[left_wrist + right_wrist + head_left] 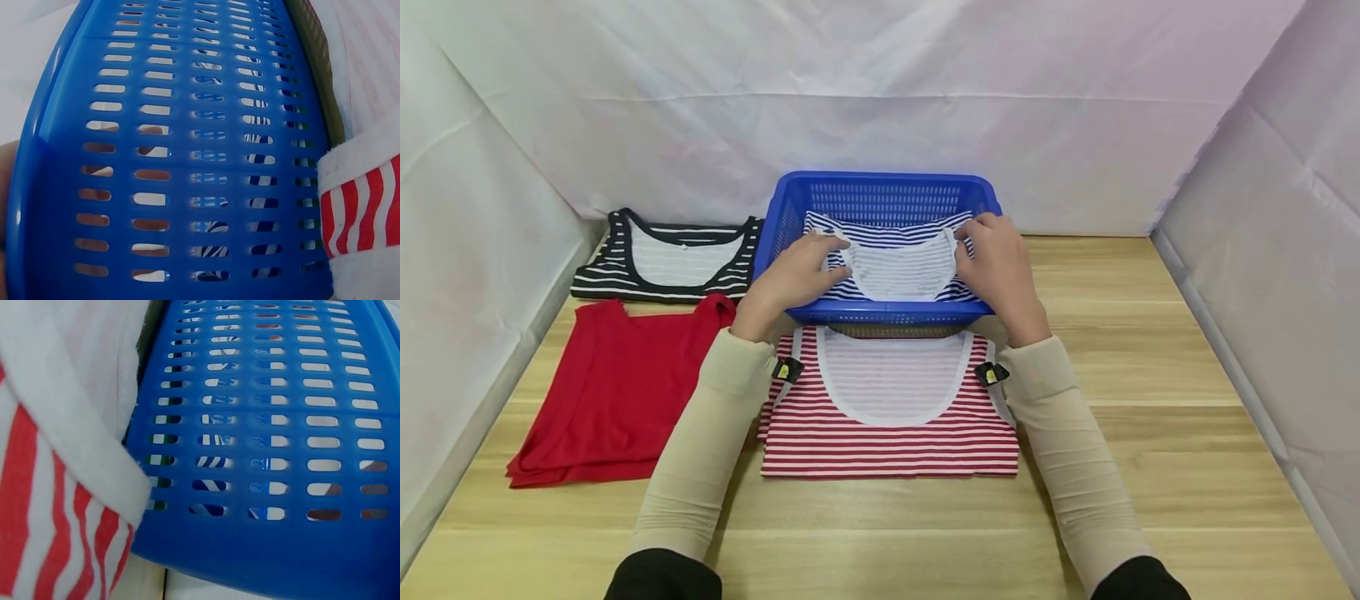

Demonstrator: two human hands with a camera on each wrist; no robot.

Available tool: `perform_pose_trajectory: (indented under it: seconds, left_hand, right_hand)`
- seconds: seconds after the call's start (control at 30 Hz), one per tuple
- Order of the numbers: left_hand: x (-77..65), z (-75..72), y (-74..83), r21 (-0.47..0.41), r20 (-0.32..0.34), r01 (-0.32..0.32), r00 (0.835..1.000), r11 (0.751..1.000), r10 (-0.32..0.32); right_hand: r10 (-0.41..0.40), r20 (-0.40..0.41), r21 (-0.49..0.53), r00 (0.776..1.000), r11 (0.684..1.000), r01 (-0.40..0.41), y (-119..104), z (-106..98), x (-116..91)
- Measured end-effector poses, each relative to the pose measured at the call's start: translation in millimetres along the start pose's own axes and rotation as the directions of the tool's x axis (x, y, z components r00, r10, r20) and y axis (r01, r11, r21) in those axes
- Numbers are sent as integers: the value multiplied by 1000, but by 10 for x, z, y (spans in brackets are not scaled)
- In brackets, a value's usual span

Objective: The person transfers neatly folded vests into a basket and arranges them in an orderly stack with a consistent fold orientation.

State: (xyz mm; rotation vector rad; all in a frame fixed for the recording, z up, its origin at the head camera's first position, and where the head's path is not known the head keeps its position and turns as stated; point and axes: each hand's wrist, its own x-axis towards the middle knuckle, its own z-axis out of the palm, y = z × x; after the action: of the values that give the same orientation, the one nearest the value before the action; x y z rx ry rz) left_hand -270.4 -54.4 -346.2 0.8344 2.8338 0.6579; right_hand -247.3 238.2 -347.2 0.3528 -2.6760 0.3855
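Inside the blue plastic basket (887, 312) lies a folded tank top (902, 271) with navy and white stripes, its scooped neck facing up. My left hand (797, 271) reaches over the near left corner. Its finger and thumb are spread apart on the left strap. On the other side my right hand (996, 262) touches the right strap, with a gap between thumb and forefinger. Slotted basket wall (181, 125) fills most of the left wrist view. In the right wrist view, striped cloth shows through the basket's slots (212, 461).
A folded red-and-white striped tank top (891, 450) lies before the basket, under my wrists. Left of the basket are a folded black-and-white striped tank top (662, 293) and a red sleeveless top (625, 392). White cloth walls (880, 75) enclose the wooden table (1165, 483).
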Motion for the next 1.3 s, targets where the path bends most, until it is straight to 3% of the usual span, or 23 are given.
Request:
perform_pose_trajectory:
  seconds: [0.2, 0.37, 0.5, 0.67, 0.8, 1.0, 1.3]
  left_hand:
    - [-7, 15, 7, -63, 89, 19, 996, 998, -13]
    - [0, 24, 2, -67, 105, 44, 994, 997, -37]
    - [5, 26, 5, -61, 110, 48, 993, 997, -41]
    - [5, 21, 17, -61, 109, 44, 993, 997, -37]
    - [2, 13, 27, -58, 62, 14, 998, 998, -10]
    - [-33, -15, 46, -71, -69, -80, 995, 994, 75]
    - [-218, -157, 209, -169, -273, -250, 941, 953, 198]
  right_hand:
    - [-77, 150, 7, 986, 997, 77, 23, 1, 1]
    - [-74, 176, -11, 982, 997, 77, 36, 5, -7]
    - [-76, 162, -3, 984, 997, 78, 49, 12, -3]
    - [-58, 67, 52, 996, 997, 55, 40, -3, -1]
    - [-28, 5, 98, 1000, 995, 27, 19, -37, -13]
    - [16, -21, 189, 1000, 982, -11, -39, -112, -28]
    - [-31, -50, 320, 998, 946, 45, -159, -365, -109]
